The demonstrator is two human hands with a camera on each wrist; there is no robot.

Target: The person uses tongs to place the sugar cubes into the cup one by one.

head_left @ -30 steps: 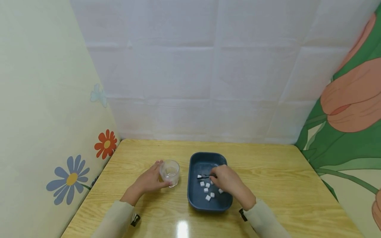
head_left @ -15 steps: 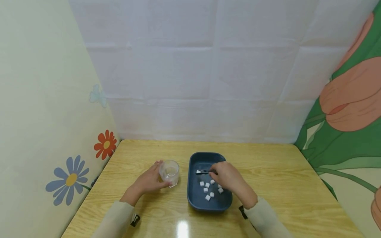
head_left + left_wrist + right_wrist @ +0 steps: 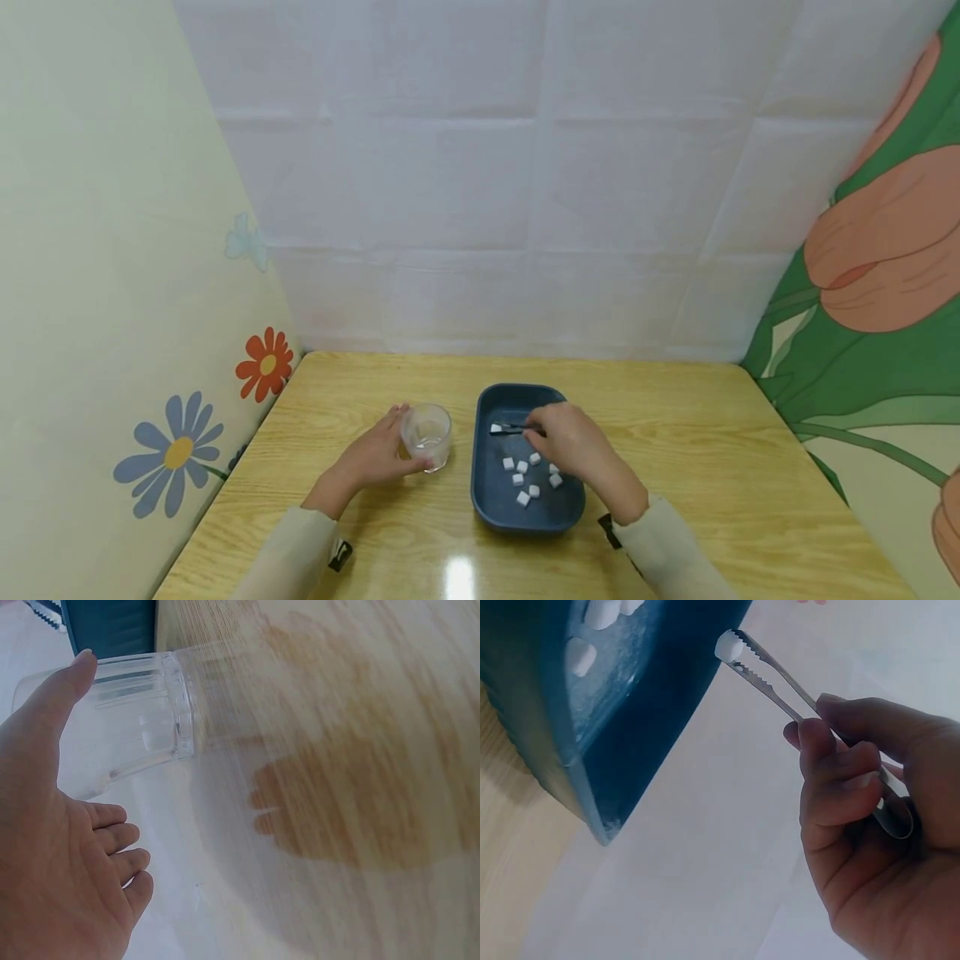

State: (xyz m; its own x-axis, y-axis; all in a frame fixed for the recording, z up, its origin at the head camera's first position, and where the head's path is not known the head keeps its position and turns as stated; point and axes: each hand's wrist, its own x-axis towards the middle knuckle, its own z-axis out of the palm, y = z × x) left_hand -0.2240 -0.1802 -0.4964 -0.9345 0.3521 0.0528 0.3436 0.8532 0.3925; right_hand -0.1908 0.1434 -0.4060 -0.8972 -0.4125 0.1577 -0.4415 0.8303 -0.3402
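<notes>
Right hand (image 3: 572,442) pinches tweezers (image 3: 767,690), gripping one cube (image 3: 728,647); other cubes (image 3: 518,480) remain in tray (image 3: 491,500). Left hand (image 3: 373,458) loosely cups glass (image 3: 429,435); inside hard to read.

Screened-off booth (image 3: 112,250); floral side panel (image 3: 892,250); white backdrop (image 3: 465,167)
</notes>
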